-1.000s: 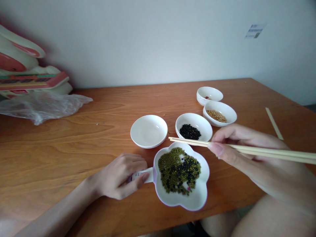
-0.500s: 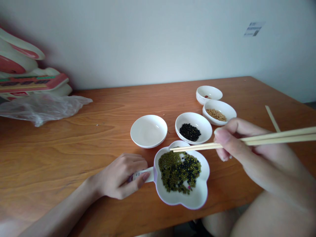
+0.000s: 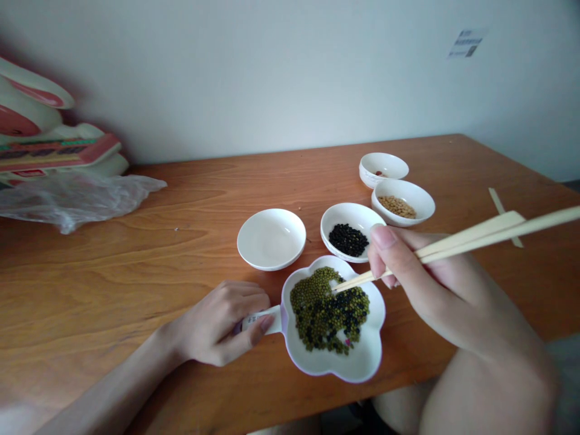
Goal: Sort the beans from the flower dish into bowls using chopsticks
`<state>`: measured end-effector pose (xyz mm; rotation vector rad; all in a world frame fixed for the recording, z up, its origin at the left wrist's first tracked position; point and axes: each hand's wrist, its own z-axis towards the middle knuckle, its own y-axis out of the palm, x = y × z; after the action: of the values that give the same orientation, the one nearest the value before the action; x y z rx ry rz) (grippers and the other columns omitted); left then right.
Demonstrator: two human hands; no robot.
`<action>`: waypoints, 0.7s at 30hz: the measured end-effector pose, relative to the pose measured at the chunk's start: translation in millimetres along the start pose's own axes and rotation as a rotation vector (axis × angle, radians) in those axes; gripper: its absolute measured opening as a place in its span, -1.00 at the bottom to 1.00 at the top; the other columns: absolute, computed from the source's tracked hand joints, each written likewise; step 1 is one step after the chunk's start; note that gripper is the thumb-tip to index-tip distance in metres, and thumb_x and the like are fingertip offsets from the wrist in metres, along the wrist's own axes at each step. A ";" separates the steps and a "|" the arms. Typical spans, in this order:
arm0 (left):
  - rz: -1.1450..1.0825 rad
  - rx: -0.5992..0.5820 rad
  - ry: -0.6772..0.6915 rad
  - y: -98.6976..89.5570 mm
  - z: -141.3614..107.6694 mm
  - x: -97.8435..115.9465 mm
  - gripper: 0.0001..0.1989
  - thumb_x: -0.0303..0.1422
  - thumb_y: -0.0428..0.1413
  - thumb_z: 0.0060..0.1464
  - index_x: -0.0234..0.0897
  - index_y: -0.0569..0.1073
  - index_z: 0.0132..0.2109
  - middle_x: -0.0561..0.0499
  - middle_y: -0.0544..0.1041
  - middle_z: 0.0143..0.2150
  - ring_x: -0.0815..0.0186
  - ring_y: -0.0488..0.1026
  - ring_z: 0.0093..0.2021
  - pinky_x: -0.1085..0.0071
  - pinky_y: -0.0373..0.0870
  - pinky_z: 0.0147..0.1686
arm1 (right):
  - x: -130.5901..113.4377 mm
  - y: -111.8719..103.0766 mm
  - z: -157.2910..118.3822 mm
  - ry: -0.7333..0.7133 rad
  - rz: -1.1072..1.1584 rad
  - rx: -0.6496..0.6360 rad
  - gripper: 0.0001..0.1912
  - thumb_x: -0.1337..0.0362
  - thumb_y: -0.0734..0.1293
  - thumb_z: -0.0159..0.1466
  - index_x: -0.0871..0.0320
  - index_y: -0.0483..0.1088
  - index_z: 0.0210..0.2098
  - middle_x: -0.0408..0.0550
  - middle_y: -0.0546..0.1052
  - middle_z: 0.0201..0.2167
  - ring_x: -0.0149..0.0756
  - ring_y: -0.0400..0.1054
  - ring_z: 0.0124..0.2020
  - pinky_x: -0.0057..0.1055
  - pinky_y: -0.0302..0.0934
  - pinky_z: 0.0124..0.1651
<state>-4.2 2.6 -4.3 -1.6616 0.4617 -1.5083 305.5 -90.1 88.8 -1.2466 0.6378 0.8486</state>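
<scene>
My left hand (image 3: 231, 323) is closed on the handle of a flower-shaped white dish (image 3: 362, 362) with a purple rim. Green beans (image 3: 312, 296) and black beans mixed among them lie in the dish, along with a small pink bit. My right hand (image 3: 421, 272) holds a pair of wooden chopsticks (image 3: 471, 235); their tips are close together at the beans in the upper middle of the dish. Just behind it stand a bowl of black beans (image 3: 348, 240) and a white bowl with nothing visible in it (image 3: 272, 239).
Farther back on the wooden table (image 3: 203, 199) are a bowl of tan beans (image 3: 397, 206) and a bowl with a few reddish pieces (image 3: 383, 168). A pale strip (image 3: 504, 214) lies at right. Clear plastic (image 3: 86, 196) and a rabbit-shaped object (image 3: 58, 145) are at left.
My right hand has moved left and slightly up, and the chopstick tips have come down from the dish's back rim to the beans. My left hand keeps its hold on the handle.
</scene>
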 end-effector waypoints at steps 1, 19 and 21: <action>-0.002 -0.002 -0.003 -0.2 -0.1 0.1 -0.76 -0.39 -0.07 0.40 -0.22 0.30 -0.30 0.01 0.42 -0.37 0.28 0.35 -0.38 0.29 0.24 -0.33 | -0.6 2.0 1.0 -0.016 -0.007 -0.003 -0.59 0.08 0.20 0.56 0.08 0.24 -0.41 -0.23 0.28 -0.51 -0.40 0.25 -0.46 -0.38 0.14 -0.33; -0.011 0.023 0.016 -1.4 0.5 3.3 -0.77 -0.39 -0.05 0.38 -0.22 0.30 -0.32 -0.01 0.44 -0.38 0.27 0.37 -0.38 0.30 0.29 -0.33 | -2.3 18.5 13.7 -0.089 -0.179 -0.021 -0.53 0.07 0.19 0.56 0.06 0.14 -0.47 -0.20 0.20 -0.57 -0.33 0.13 -0.51 -0.28 0.01 -0.37; -0.009 0.022 0.019 -1.5 1.3 3.7 -0.78 -0.40 -0.05 0.38 -0.21 0.30 -0.31 -0.01 0.44 -0.38 0.28 0.37 -0.38 0.30 0.28 -0.33 | -1.1 20.1 15.4 -0.096 -0.177 -0.038 -0.54 0.08 0.19 0.56 0.07 0.12 -0.47 -0.21 0.20 -0.57 -0.36 0.14 -0.51 -0.28 -0.01 -0.37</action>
<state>-2.5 1.2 -0.7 -1.6355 0.4473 -1.5319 287.6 -73.4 82.1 -1.2680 0.4295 0.7711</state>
